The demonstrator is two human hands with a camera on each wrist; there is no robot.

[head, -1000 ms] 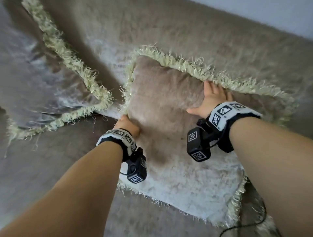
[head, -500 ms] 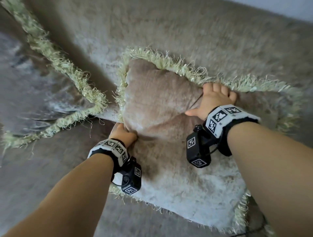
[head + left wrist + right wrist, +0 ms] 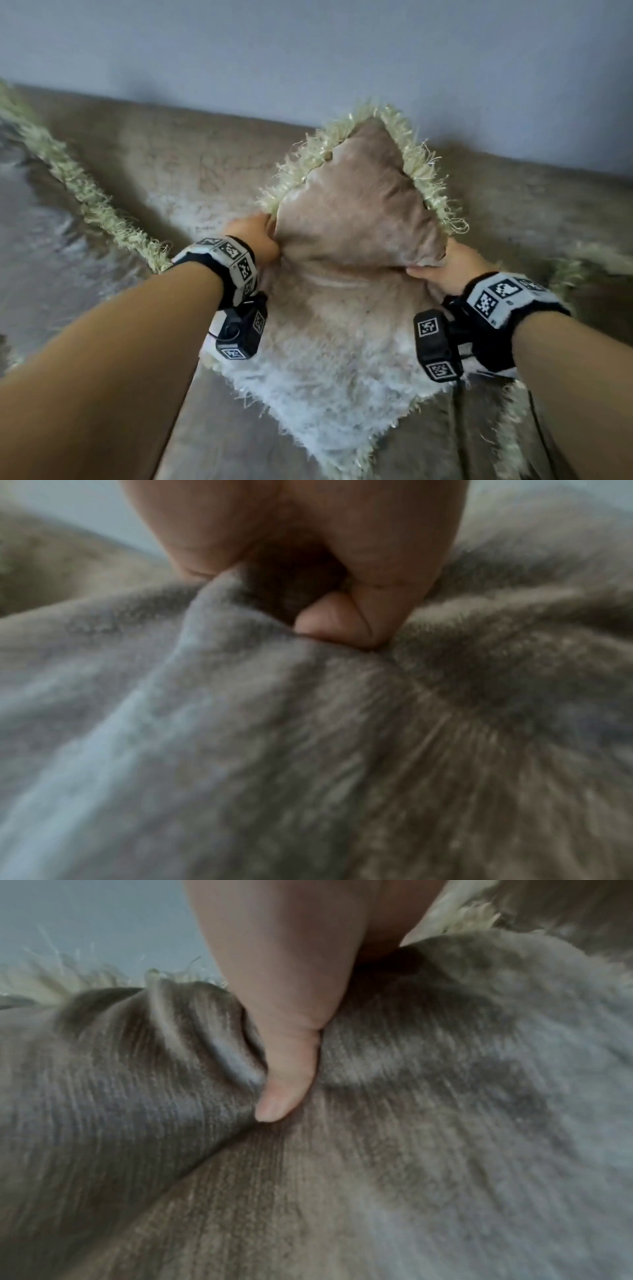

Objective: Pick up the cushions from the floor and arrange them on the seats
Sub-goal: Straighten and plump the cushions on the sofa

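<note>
A taupe velvet cushion (image 3: 356, 212) with a pale green fringe stands on one corner against the sofa back (image 3: 191, 150), its top corner pointing up. My left hand (image 3: 255, 236) grips its left side, and my right hand (image 3: 438, 270) grips its right side. In the left wrist view the thumb (image 3: 342, 623) digs into bunched cushion fabric (image 3: 240, 723). The right wrist view has my thumb (image 3: 284, 1085) pressed into a fold of the same cushion (image 3: 411, 1150). The fingers behind the cushion are hidden.
A second fringed cushion (image 3: 41, 219) lies at the left on the sofa seat (image 3: 191, 428), its fringe running diagonally toward my left wrist. More fringe (image 3: 596, 260) shows at the far right. A grey-blue wall (image 3: 308, 51) rises behind the sofa.
Both hands went from pressing on the flat cushion to gripping its sides. The cushion has been turned and raised onto a corner against the sofa back, and my view has tilted up to the wall.
</note>
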